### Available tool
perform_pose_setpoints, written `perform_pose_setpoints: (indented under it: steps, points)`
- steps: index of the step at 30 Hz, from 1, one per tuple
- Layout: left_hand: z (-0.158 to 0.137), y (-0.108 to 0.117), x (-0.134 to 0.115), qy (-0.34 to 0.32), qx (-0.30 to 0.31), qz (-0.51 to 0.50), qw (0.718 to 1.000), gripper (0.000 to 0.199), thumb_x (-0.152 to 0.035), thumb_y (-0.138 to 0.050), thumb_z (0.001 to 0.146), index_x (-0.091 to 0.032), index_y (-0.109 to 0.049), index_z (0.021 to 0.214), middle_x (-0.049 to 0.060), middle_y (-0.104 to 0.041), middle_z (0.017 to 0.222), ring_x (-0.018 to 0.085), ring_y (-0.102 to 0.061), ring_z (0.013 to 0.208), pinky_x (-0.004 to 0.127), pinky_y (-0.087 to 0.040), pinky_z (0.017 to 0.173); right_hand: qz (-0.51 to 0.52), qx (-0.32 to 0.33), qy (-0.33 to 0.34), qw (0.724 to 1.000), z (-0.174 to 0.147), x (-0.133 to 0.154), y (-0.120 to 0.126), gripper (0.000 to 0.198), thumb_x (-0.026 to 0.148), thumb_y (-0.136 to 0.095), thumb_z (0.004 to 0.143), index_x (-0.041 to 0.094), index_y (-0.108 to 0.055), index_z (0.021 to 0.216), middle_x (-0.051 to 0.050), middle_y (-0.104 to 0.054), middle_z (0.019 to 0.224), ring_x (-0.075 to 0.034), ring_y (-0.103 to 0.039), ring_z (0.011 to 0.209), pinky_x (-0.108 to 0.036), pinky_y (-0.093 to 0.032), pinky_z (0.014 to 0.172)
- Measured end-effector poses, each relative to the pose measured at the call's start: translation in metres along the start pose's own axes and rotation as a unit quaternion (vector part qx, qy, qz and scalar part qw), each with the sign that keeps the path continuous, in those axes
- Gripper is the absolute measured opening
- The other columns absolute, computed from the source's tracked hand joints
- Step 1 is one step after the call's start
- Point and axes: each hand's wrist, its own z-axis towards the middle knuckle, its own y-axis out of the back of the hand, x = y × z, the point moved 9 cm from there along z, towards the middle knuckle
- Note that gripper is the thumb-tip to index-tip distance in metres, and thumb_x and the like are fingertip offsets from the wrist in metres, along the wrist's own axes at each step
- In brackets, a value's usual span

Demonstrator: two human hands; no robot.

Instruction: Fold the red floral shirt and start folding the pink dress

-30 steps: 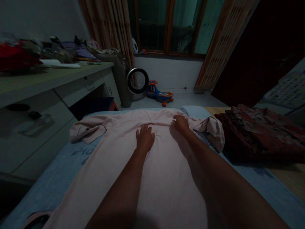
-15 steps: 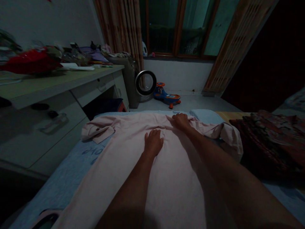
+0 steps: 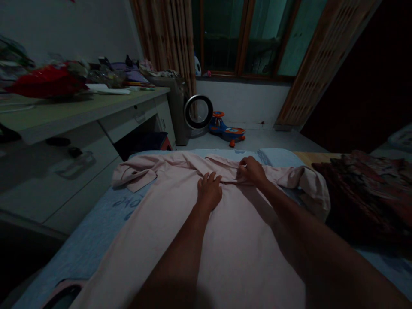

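Observation:
A pale pink long-sleeved shirt (image 3: 167, 223) lies spread over a blue bed cover (image 3: 106, 223), its sleeves bunched at the far left and far right. My left hand (image 3: 210, 191) rests on the upper middle of the shirt with fingers apart, pressing the cloth. Just right of it and a little farther away, my right hand (image 3: 254, 171) has its thumb and fingers pinched on the shirt's top edge. Between the two hands the fabric is creased and partly folded over.
Dark patterned folded cloth (image 3: 370, 193) is piled at the right. A cluttered desk (image 3: 80, 109) with drawers runs along the left. Beyond the bed are a washing machine with its round door (image 3: 198, 112) open and a blue-orange ride-on toy (image 3: 227, 131). A dark round-edged object (image 3: 64, 296) lies bottom left.
My right hand has moved slightly right and toward me, drawing the shirt's top edge into a fold. My left hand has stayed on the cloth nearly in place.

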Motion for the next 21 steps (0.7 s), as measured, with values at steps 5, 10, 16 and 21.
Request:
perform_pose_setpoints:
  steps: [5,10,16,21]
  points:
    - [0.000,0.002,-0.001,-0.002,0.000,0.004,1.000,0.048,-0.029,-0.048,0.093,-0.028,-0.051,0.141,0.003,-0.042,0.155,0.029,-0.031,0.143,0.051,-0.030,0.116,-0.044,0.139,-0.093,0.985,0.029,-0.021,-0.021,0.048,0.042,-0.073,0.079,0.010,-0.067,0.115,-0.018,-0.070,0.114,-0.025,-0.067,0.096,-0.028,-0.046,0.074]
    - [0.001,0.005,-0.002,0.006,-0.005,0.002,1.000,0.055,-0.028,-0.051,0.091,-0.028,-0.045,0.146,0.005,-0.033,0.160,0.030,-0.025,0.148,0.050,-0.027,0.118,-0.053,0.146,-0.064,0.986,0.053,-0.009,-0.019,0.023,0.022,-0.067,0.080,0.014,-0.074,0.101,-0.014,-0.073,0.107,-0.023,-0.068,0.096,-0.024,-0.046,0.075]
    - [0.000,0.006,0.002,0.042,-0.029,0.005,0.999,0.076,-0.028,-0.059,0.086,-0.025,-0.028,0.156,0.009,-0.016,0.166,0.033,-0.012,0.153,0.052,-0.020,0.121,0.011,-0.063,-0.150,0.987,0.084,-0.021,0.012,0.035,0.019,-0.044,0.090,0.013,-0.066,0.116,-0.016,-0.069,0.116,-0.027,-0.063,0.106,-0.030,-0.046,0.085]
    - [-0.001,-0.006,0.002,0.017,0.022,0.011,1.000,0.051,-0.033,-0.046,0.095,-0.026,-0.048,0.145,0.007,-0.037,0.159,0.032,-0.024,0.150,0.054,-0.022,0.120,0.069,-0.063,-0.149,0.984,0.088,-0.027,-0.030,0.045,0.017,-0.043,0.087,0.009,-0.055,0.129,-0.017,-0.064,0.122,-0.025,-0.059,0.110,-0.029,-0.047,0.087]
